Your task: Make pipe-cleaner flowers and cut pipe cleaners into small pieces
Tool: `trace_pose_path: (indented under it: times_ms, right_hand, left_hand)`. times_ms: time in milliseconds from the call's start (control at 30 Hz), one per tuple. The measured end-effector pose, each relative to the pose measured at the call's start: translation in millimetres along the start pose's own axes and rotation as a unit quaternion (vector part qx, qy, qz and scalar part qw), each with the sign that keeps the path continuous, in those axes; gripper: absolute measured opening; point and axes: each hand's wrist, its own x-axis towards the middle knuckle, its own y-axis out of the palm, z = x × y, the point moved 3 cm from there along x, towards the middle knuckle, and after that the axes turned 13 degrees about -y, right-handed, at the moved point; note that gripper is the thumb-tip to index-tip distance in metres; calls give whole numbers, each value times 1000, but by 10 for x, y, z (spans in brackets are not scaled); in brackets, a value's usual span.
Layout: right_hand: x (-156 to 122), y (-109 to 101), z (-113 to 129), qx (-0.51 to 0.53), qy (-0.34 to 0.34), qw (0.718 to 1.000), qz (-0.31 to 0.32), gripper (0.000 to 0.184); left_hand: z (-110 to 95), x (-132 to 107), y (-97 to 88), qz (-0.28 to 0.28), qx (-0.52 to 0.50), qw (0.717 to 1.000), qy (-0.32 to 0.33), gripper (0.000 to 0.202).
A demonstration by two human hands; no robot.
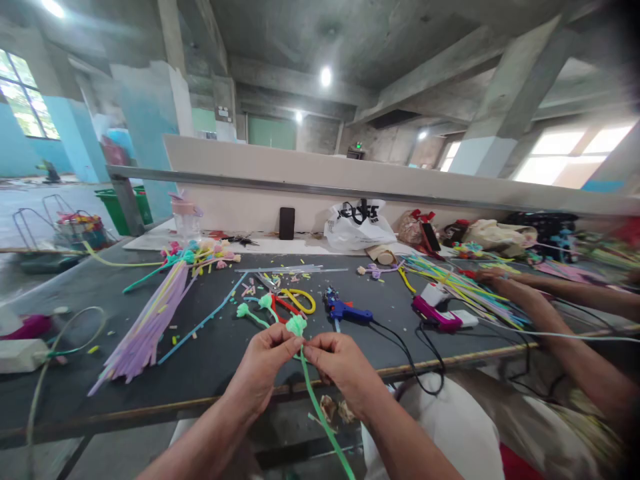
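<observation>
Both hands pinch a green fuzzy stem just below its puffy head.
The left hand [264, 363] and right hand [343, 367] meet thumb-to-finger at the grip, closed on the green stem [317, 399]; its puffy head [297, 325] sits just above the fingertips, and its length trails below the grip, past the table edge. Beyond the grip and slightly right lies a blue glue gun [353, 312]; just beyond it, a yellow handle loop [313, 303]. Well left is a lilac stem bundle [145, 323]; well right, a co-worker's hand [493, 277].
</observation>
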Motion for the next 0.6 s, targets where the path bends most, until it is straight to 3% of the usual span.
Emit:
trace_pose_path:
  times_ms: [333, 600]
  right_hand:
    - [-10, 10, 103, -232, -99, 967, -23, 16]
    - [-154, 128, 81, -430, -290, 855, -7, 21]
  left_hand:
    - [39, 0, -28, -57, 92, 994, 22, 23]
    - [58, 0, -24, -73, 58, 996, -9, 22]
